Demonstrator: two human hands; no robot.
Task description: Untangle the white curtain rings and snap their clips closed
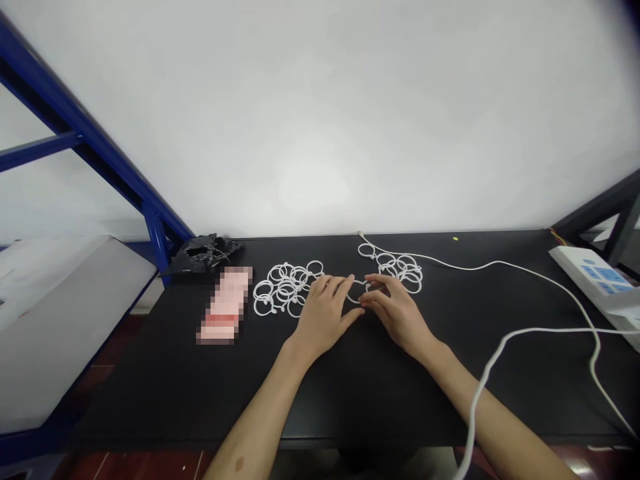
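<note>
A small white ring [353, 300] with a little nub is between my two hands, low over the black table. My right hand [395, 312] pinches its right side between bent fingers and thumb. Palm down, my left hand [325, 308] has its thumb stretched apart from its fingers; the index fingertip is at the ring's upper left edge. Beside the left hand lies a loose heap of similar white rings [286, 291], partly covered by its fingers. A second, smaller group of white rings [411, 267] lies just beyond the right hand.
The black table [200, 400] meets a pale wall. A crumpled black plastic bag [205, 252] and a pixelated pink item [227, 303] are at left. White cables [500, 262] cross the right side near a white box with blue labels [595, 273]. A blue metal frame [100, 147] rises left.
</note>
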